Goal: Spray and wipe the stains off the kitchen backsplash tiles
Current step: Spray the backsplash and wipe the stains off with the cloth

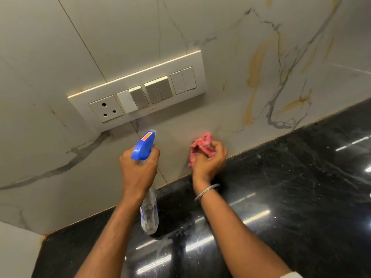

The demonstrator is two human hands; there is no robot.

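Note:
My left hand (138,167) grips a clear spray bottle (149,215) by its neck, and its blue trigger head (143,146) points at the marble-look backsplash tiles (230,109) just below the switch plate. My right hand (209,159) is closed around a bunched pink cloth (201,144), held against the lower tile close to the counter edge. Orange-brown streaks (254,77) run down the tiles to the right of the switches, apart from both hands.
A white switch plate (140,91) with a socket and several switches is mounted on the tiles above my hands. A glossy black stone counter (281,197) runs below the backsplash. A metal bangle (206,190) circles my right wrist.

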